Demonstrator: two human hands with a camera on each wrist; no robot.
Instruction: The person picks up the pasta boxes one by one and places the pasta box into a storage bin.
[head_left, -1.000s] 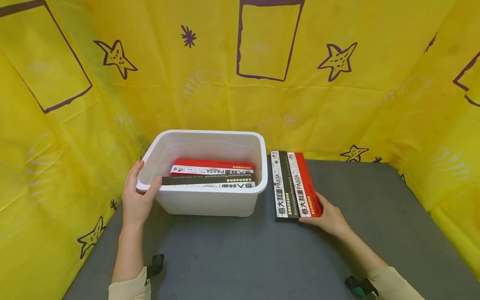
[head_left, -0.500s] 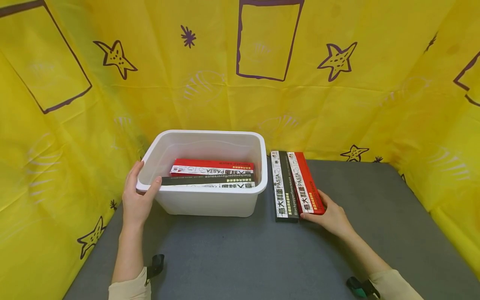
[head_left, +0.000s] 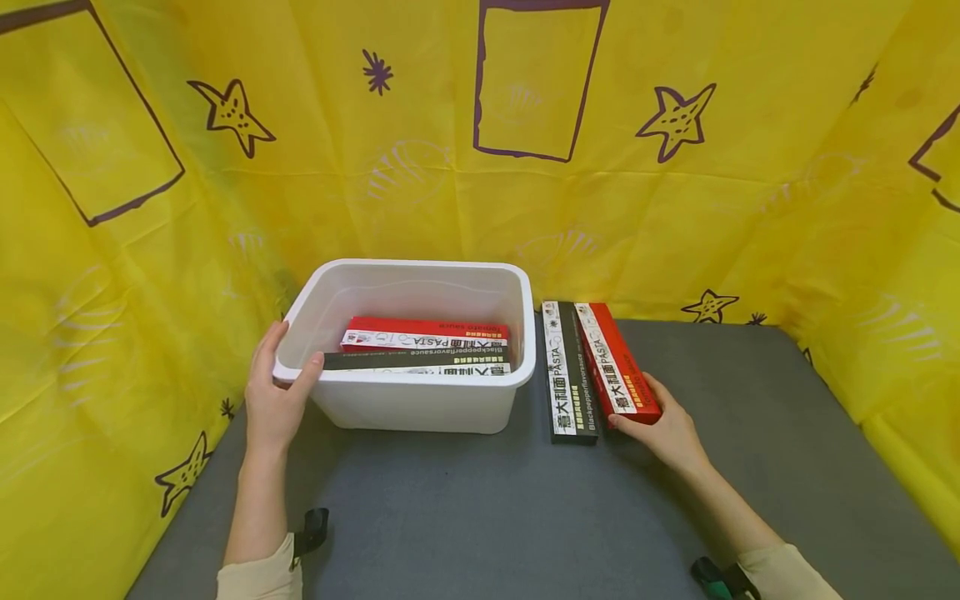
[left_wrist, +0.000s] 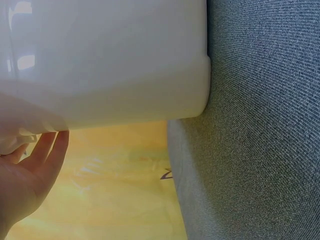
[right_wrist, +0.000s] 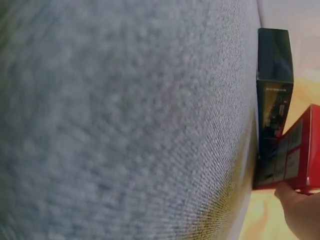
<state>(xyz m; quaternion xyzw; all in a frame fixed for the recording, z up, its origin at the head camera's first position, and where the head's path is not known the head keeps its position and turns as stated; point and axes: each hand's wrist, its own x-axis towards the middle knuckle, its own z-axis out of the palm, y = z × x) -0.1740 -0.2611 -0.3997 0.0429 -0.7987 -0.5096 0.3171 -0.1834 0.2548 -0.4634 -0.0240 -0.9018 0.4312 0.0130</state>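
A: What surface and surroundings appear?

B: A grey fabric-covered table point(head_left: 480, 508), enclosed on three sides by a yellow backdrop point(head_left: 420, 167) printed with purple stars and rectangles.

A: What stands on the table?

B: A white plastic bin point(head_left: 420, 400) left of centre, holding pasta boxes point(head_left: 423, 346) stacked flat. Just right of the bin lies a black pasta box point(head_left: 568, 375) flat on the table, and against its right side a red pasta box point(head_left: 617, 365) with its near end raised and tilted.

A: What is hidden or unclear?

B: The lower boxes in the bin are covered by the upper ones and the near wall, so their number cannot be told. The left wrist view shows only the bin's outer wall, part of the palm and the table edge. The right wrist view is blurred over most of the table and cuts the hand off at the corner.

A: How does the left hand point(head_left: 273, 400) lie?

B: It grips the bin's near left corner, thumb inside over the rim, fingers curled on the outer wall.

A: And the right hand point(head_left: 663, 429)?

B: It pinches the near end of the red pasta box, thumb on the top face, fingers beneath. The box extends away from the hand toward the backdrop, touching the black box.
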